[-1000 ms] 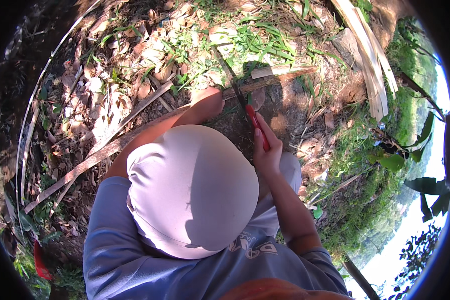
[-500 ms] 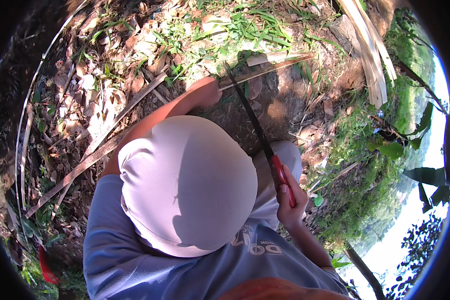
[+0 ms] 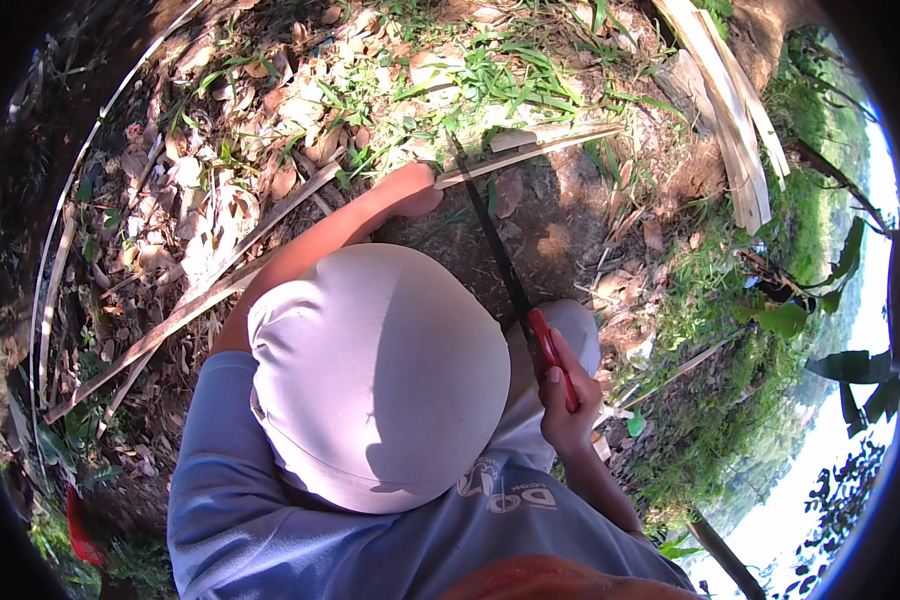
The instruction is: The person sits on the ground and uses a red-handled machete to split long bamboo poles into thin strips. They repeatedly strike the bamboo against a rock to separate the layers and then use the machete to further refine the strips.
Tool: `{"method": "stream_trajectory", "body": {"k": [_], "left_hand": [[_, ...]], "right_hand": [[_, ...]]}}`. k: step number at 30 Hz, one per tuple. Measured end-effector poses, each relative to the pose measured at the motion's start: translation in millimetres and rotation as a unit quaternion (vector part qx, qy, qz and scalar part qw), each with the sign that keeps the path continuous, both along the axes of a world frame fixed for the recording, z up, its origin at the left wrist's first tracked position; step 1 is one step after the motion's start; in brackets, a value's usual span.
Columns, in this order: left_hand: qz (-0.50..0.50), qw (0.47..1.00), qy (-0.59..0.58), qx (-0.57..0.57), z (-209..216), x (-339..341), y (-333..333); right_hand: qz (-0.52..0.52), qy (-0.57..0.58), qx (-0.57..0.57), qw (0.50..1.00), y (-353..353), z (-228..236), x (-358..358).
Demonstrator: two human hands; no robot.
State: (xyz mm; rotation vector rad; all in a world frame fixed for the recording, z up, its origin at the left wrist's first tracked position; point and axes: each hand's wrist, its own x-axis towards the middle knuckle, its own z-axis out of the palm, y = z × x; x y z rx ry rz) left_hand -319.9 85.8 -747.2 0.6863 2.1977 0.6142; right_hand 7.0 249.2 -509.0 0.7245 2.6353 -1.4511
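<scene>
My right hand (image 3: 568, 405) is wrapped round the red handle of a machete (image 3: 500, 246). Its long dark blade slants up and to the left, its far part crossing a long split bamboo strip (image 3: 535, 151). Whether the blade touches the strip or passes just over it, I cannot tell. My left hand (image 3: 417, 190) is closed on this strip, just left of the blade. The strip seems to run on behind my left forearm to the lower left. My raised left knee (image 3: 380, 360), in pale trousers, hides part of the ground.
Several pale split strips (image 3: 735, 130) lie at the upper right. A thin curved strip (image 3: 55, 220) arcs along the left side. Dry leaves (image 3: 155, 255) and grass (image 3: 530, 75) cover the ground. A red object (image 3: 82, 530) is at the lower left. Broad green leaves (image 3: 850, 368) hang at the right.
My right hand and the machete handle have shifted slightly left. The strip has turned a little, and its right end sits slightly lower. My left hand stays closed on it.
</scene>
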Motion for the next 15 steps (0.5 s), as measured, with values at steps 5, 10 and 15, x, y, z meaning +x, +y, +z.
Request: {"method": "stream_trajectory", "body": {"k": [5, 10, 15], "left_hand": [[-0.010, 0.999, 0.039, 0.028, -8, -10, -9], [0.063, 0.996, 0.010, -0.059, 25, 6, -4], [0.081, 0.991, 0.043, -0.093, 48, 14, -1]], "right_hand": [[0.049, 0.013, 0.016, 0.999, -13, 8, -24], [0.016, 0.006, 0.035, 0.999, -20, 2, -10], [-0.014, 0.018, 0.019, 1.000, -17, 6, -20]]}}
